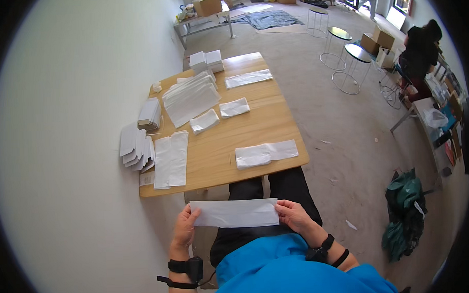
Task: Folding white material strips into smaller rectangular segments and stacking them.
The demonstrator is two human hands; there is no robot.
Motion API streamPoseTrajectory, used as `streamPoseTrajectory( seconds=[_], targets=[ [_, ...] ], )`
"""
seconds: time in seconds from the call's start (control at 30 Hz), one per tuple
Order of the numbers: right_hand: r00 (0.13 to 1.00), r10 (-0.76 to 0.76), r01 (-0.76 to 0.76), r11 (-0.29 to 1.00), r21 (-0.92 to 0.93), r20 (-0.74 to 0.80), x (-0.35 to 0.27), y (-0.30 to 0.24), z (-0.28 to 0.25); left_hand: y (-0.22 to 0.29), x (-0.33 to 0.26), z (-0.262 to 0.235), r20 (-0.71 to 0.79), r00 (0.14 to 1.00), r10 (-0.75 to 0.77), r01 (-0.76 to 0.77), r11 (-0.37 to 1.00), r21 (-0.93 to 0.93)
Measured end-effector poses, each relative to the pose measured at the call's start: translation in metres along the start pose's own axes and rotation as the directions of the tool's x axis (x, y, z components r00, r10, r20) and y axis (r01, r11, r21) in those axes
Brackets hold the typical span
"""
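A long, flat white folded sheet [235, 213] is stretched out level above my lap, just off the near edge of the wooden table [209, 159]. I cannot make out whether it is paper or thin plastic. My left hand [184, 226] pinches its left end, thumb on top. At the other end my right hand [295, 215] grips the upper right corner between thumb and fingers. Closest on the table lies a folded white strip [266, 153] near the right front corner. Tall white folded sheets [171, 160] lie at the front left.
Fanned white sheets [191, 99], small folded pieces [234, 108] and stacked white boxes [149, 113] occupy the table. A wall [85, 151] runs along the left. Right are round stools [358, 53], a seated person [421, 52], a cluttered side table [424, 109] and dark green plastic bags [403, 213].
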State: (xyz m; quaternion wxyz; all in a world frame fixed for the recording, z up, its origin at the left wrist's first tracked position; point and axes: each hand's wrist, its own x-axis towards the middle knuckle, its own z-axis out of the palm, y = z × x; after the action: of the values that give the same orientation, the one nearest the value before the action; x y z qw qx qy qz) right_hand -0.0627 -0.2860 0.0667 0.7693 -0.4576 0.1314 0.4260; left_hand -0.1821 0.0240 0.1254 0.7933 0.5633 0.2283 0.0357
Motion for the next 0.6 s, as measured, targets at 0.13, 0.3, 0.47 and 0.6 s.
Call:
streamPoseTrajectory(
  seconds=[0.13,0.3,0.47,0.6],
  targets=[
    [0.991,-0.1,0.087,0.986,-0.141,-0.088,0.029,-0.017,0.001,-0.014,0.028,-0.003,-0.069,0.997,-0.038,0.036,0.999,-0.023],
    [0.868,-0.462,0.286,0.765,-0.577,-0.182,0.084,-0.052,0.012,-0.029,0.098,-0.004,-0.17,0.985,0.013,-0.007,0.999,0.036],
    [0.763,-0.593,0.236,0.626,-0.744,-0.257,0.155,-0.076,0.006,-0.032,0.169,-0.009,-0.231,0.971,0.053,-0.004,0.978,0.207],
    [0.744,-0.602,0.185,0.603,-0.776,-0.29,0.195,-0.088,-0.002,-0.037,0.211,-0.02,-0.239,0.968,0.075,-0.004,0.958,0.285]
  ],
)
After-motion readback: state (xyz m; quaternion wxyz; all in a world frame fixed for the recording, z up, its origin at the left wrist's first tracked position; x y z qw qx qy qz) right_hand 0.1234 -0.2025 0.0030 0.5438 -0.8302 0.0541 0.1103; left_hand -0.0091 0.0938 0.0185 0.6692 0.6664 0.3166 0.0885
